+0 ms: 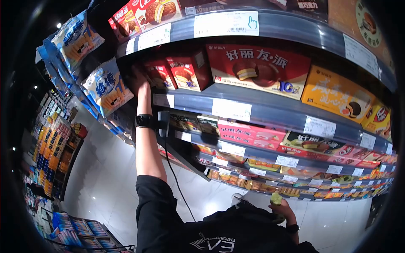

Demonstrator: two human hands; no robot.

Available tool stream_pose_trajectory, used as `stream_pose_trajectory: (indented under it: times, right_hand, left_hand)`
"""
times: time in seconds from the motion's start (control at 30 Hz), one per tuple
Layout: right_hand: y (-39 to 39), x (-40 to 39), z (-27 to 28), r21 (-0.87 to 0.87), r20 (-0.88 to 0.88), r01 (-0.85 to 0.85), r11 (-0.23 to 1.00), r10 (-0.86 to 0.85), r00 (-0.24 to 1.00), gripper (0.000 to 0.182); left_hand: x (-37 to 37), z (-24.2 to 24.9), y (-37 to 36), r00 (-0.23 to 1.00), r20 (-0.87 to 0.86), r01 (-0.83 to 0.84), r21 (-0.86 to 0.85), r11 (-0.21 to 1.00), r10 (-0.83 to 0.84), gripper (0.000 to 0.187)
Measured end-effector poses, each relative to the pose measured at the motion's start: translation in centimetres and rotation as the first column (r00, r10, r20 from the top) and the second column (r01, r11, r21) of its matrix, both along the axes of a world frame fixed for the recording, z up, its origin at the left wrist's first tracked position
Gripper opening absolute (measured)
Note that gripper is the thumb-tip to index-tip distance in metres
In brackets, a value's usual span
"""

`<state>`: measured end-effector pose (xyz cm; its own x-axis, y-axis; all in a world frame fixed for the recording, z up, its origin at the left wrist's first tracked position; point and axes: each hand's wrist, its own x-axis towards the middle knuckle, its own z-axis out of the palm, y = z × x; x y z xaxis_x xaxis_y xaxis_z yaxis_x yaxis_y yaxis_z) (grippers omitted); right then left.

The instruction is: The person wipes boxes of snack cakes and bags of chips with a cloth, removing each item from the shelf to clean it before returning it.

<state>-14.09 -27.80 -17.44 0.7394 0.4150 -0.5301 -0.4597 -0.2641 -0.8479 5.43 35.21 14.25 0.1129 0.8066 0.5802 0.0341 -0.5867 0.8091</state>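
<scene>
Red boxes [183, 75] beside left hand [140, 80]; green item [276, 199] in right hand [286, 208].

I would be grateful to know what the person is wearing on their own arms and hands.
The left hand and right hand are ungloved. The left arm has a short black sleeve and a broad black watch or band at the wrist; a dark wristband circles the right wrist. A thin black cable hangs beside the left arm; whether they connect is unclear.
</scene>
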Motion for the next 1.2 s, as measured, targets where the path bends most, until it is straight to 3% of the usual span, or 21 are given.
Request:
stream_pose_trajectory:
  times: [0.07,0.13,0.2,0.27,0.33,0.4,0.47,0.53,0.6,0.67,0.73,0.77,0.8,0.83,0.87,0.9,0.93,1.07,1.13,1.17,1.2]
  right_hand:
    - [-0.6,1.5,-1.1,-0.156,0.066,-0.024,0.987,0.035,0.997,0.029]
    - [-0.9,3.1,-0.8,-0.276,0.049,-0.210,0.938,0.232,0.972,0.034]
    - [1.2,5.1,6.1,-0.239,0.085,-0.306,0.922,0.334,0.939,0.037]
    - [3.7,7.3,13.3,-0.380,0.217,-0.548,0.745,0.648,0.731,0.039]
    - [4.3,8.7,17.6,-0.506,0.371,-0.567,0.650,0.758,0.537,0.050]
    - [5.1,9.4,24.7,-0.492,0.492,-0.502,0.711,0.703,0.514,0.049]
    - [5.7,10.3,30.3,-0.401,0.646,-0.497,0.770,0.622,0.443,0.048]
    - [6.3,11.6,33.9,-0.521,0.755,-0.409,0.749,0.628,0.188,0.048]
    - [7.7,12.3,35.6,-0.428,0.883,-0.218,0.877,0.457,0.106,0.050]
    - [9.6,13.0,36.0,-0.341,0.902,0.161,0.926,0.370,-0.222,0.054]
    - [11.7,13.4,37.0,-0.277,0.866,0.313,0.909,0.377,-0.330,0.057]
    - [12.6,14.1,37.4,-0.311,0.859,0.339,0.888,0.415,-0.299,0.057]
    - [13.3,15.0,37.8,-0.345,0.852,0.364,0.865,0.452,-0.265,0.057]
    - [14.1,15.6,38.0,-0.333,0.803,0.444,0.832,0.497,-0.329,0.054]
    - [14.9,16.4,38.2,-0.334,0.805,0.452,0.827,0.500,-0.320,0.054]
    - [15.6,17.2,38.4,-0.402,0.792,0.501,0.766,0.566,-0.230,0.052]
    - [16.1,18.0,38.6,-0.466,0.772,0.541,0.700,0.621,-0.137,0.050]
    - [16.0,20.6,38.3,-0.720,0.598,0.516,0.465,0.792,0.122,0.048]
    - [16.1,21.9,36.6,-0.436,0.746,0.633,0.640,0.651,-0.145,0.049]
    - [16.1,21.8,36.5,-0.342,0.741,0.662,0.667,0.624,-0.246,0.023]
    - [15.7,21.6,36.5,-0.338,0.744,0.673,0.658,0.625,-0.237,0.023]
  left_hand:
    - [-1.6,1.3,-3.3,0.980,0.035,0.198,-0.072,0.978,-0.196,0.058]
    - [-0.2,-1.0,0.8,0.998,0.058,0.024,0.152,0.988,-0.033,0.057]
    - [0.4,-1.6,2.2,0.997,-0.057,-0.042,0.077,0.996,0.047,0.056]
    - [-0.7,-0.7,0.1,0.962,0.033,0.273,-0.050,0.961,-0.272,0.050]
    - [-0.7,-0.1,-1.3,0.918,0.062,0.398,-0.125,0.909,-0.393,0.049]
    - [0.1,-0.5,-1.1,0.981,0.038,0.188,0.024,0.982,-0.189,0.051]
    - [0.0,-0.3,-1.9,0.980,-0.002,0.199,0.091,0.976,-0.200,0.050]
    - [-0.2,-0.1,-1.9,0.977,-0.043,0.213,0.165,0.963,-0.209,0.049]
    - [0.2,-0.6,-1.6,0.988,-0.036,0.154,0.211,0.965,-0.150,0.048]
    - [0.3,-0.7,-1.5,0.973,-0.014,0.229,0.221,0.948,-0.232,0.047]
    - [-0.1,0.5,-1.2,0.950,0.007,0.302,0.231,0.925,-0.312,0.047]
    - [-0.8,2.5,-1.0,0.857,0.197,0.514,-0.259,0.817,-0.477,0.047]
    - [-1.0,3.4,-0.7,0.749,0.437,0.651,-0.624,0.432,-0.498,0.047]
    - [-0.5,2.5,-1.5,0.746,0.432,0.652,-0.627,0.426,-0.506,0.047]
    - [0.4,0.6,-2.1,0.878,0.217,0.477,-0.317,0.820,-0.427,0.045]
    - [1.0,-0.8,-2.4,0.970,0.076,0.220,0.125,0.967,-0.231,0.044]
    - [1.3,-1.6,-2.2,0.982,0.074,0.149,0.264,0.953,-0.174,0.043]
    - [1.4,-2.4,-0.1,0.949,0.123,0.259,0.225,0.939,-0.291,0.040]
    - [1.7,-2.8,0.8,0.936,0.132,0.292,0.222,0.930,-0.326,0.039]
    - [1.8,-2.9,1.0,0.928,0.136,0.314,0.215,0.925,-0.346,0.038]
    - [1.6,-2.6,0.9,0.919,0.144,0.334,0.206,0.920,-0.366,0.037]
